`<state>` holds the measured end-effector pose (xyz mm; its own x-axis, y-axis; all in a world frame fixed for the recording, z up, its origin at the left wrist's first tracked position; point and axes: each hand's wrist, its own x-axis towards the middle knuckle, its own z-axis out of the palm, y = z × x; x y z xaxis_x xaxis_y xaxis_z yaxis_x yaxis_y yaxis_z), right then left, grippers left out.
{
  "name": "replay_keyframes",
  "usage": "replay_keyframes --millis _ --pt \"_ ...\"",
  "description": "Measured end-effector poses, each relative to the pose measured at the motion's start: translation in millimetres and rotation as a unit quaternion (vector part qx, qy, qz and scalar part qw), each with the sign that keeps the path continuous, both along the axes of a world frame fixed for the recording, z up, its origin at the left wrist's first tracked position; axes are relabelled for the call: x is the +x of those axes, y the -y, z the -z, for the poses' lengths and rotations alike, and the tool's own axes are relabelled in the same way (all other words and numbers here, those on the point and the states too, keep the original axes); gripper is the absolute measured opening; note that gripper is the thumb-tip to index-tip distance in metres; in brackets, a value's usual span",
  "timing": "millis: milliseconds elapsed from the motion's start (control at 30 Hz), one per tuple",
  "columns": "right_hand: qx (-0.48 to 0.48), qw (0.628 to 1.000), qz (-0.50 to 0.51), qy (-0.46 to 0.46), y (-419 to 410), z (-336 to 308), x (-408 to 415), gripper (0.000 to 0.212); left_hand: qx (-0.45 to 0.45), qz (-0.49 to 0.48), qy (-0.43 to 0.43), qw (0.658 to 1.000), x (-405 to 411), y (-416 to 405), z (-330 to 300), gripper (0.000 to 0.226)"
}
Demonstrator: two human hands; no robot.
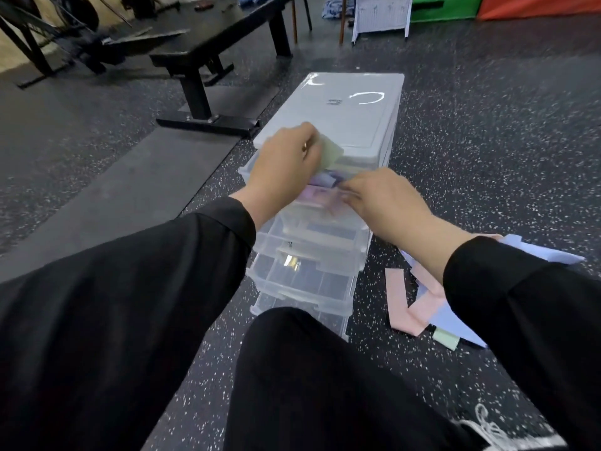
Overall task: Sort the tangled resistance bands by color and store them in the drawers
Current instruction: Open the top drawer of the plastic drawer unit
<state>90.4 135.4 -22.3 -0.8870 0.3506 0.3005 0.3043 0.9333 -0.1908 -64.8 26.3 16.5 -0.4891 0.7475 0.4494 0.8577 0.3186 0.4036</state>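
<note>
While several pink, lilac and green bands (422, 307) are still lying loose on the floor (487, 157) at near right, the sorting is looking partly done. Purple and pink bands (320, 190) are already sitting in the open upper drawers of the clear drawer unit (351, 109). Left hand (286, 157) is pinching a folded pale green band (331, 153) just above the top drawer; right hand (380, 200), fingers curled, is pressing into the purple ones.

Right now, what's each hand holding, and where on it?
The left hand grips a folded green band by its near end. The right hand touches bands in the drawer; its grip can't be told.
</note>
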Motion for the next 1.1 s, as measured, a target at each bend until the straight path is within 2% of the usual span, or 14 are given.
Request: replay_keyframes --millis 133,200,267,333,400,533,667,767,833,867,967,1100 --pt "-0.037 0.999 -0.003 -0.037 1 -4 2 0.036 0.067 0.026 0.008 0.997 19 2 -14 0.021" --pt "-0.090 0.991 0.013 -0.098 3 -10 5 0.040 0.088 0.046 0.042 0.994 31 2 -21 0.018" --pt "-0.174 0.967 0.027 -0.186 6 -20 11 0.045 0.113 0.072 0.096 0.986 43 2 -29 0.010" --pt "-0.227 0.942 0.027 -0.245 8 -32 19 0.051 0.139 0.089 0.140 0.976 55 -1 -37 0.015" --pt "-0.251 0.932 0.024 -0.260 9 -42 26 0.052 0.159 0.093 0.165 0.969 66 -4 -46 0.025" --pt "-0.286 0.914 0.023 -0.286 4 -59 40 0.046 0.184 0.110 0.189 0.958 82 -10 -63 0.030" --pt "-0.366 0.865 0.000 -0.342 -4 -73 51 0.036 0.194 0.144 0.192 0.951 97 -14 -82 0.033" --pt "-0.400 0.824 -0.002 -0.401 -11 -83 61 0.046 0.194 0.167 0.190 0.948 107 -21 -94 0.026" --pt "-0.412 0.817 -0.008 -0.403 -14 -90 69 0.051 0.195 0.172 0.201 0.944 113 -27 -98 0.015" --pt "-0.406 0.824 -0.006 -0.395 -15 -93 72 0.045 0.197 0.175 0.210 0.941 116 -30 -99 0.012" --pt "-0.346 0.860 0.039 -0.373 -17 -100 80 0.008 0.198 0.166 0.216 0.942 120 -38 -96 0.008" --pt "-0.398 0.828 0.074 -0.387 -21 -100 91 0.014 0.187 0.147 0.296 0.925 124 -43 -87 0.027"
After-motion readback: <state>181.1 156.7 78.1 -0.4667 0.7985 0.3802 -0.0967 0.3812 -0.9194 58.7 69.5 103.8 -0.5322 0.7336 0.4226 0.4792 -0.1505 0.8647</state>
